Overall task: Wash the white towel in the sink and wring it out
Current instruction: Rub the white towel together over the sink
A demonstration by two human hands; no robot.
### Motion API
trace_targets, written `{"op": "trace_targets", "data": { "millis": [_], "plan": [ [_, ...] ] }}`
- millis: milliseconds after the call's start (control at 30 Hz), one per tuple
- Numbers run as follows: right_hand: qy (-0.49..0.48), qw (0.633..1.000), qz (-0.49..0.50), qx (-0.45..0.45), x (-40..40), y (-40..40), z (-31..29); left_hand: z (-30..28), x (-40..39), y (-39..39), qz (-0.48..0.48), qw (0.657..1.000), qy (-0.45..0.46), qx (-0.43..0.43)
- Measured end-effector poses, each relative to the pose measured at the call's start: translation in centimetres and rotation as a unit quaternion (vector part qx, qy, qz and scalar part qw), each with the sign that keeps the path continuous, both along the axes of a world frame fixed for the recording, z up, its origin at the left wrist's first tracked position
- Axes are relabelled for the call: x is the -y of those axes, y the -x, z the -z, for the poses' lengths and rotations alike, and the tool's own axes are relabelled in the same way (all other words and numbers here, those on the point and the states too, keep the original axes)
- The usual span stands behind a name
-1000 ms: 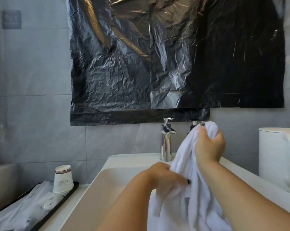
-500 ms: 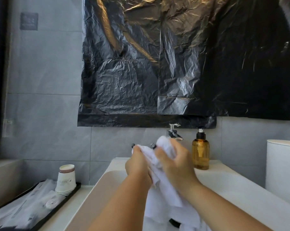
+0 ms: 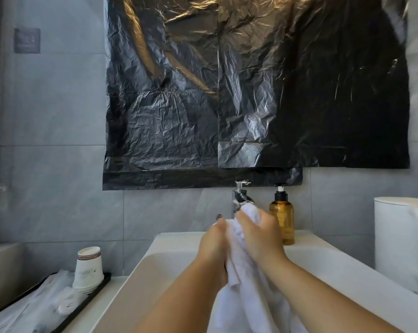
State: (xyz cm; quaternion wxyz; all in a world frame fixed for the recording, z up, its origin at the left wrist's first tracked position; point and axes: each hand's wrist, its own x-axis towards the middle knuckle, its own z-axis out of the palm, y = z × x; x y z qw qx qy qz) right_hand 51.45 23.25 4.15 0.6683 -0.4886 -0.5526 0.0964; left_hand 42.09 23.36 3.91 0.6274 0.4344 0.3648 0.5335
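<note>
Your left hand (image 3: 214,246) and right hand (image 3: 259,235) grip the bunched top of the white towel (image 3: 245,294), fingers curled tight around it, above the white sink (image 3: 169,258); the cloth hangs down between your forearms. On the tabletop to the left, a black tray (image 3: 83,302) holds stacked paper cups (image 3: 87,270). Behind your hands stand a chrome tap (image 3: 240,195), partly hidden, and an amber soap bottle (image 3: 282,217). Black plastic sheeting (image 3: 251,92) covers what may be a mirror.
</note>
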Motion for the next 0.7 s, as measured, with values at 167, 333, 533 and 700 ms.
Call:
{"op": "trace_targets", "data": {
  "millis": [167,333,533,700],
  "plan": [
    [-0.078,0.985,-0.084,0.127,1.2,3.3,1.0,-0.6,-0.2,1.9,-0.110,0.992,-0.066,-0.005],
    [-0.075,0.992,-0.048,0.084,0.8,2.3,0.9,-0.6,0.0,1.1,-0.073,0.995,-0.055,-0.034],
    [-0.087,0.993,0.066,0.048,-0.2,0.0,0.0,-1.2,1.3,0.8,0.114,0.991,-0.051,-0.040],
    [0.031,0.993,0.067,-0.095,-1.4,-2.4,-0.4,-1.2,2.7,0.2,0.169,0.984,-0.039,-0.052]
  ]
}}
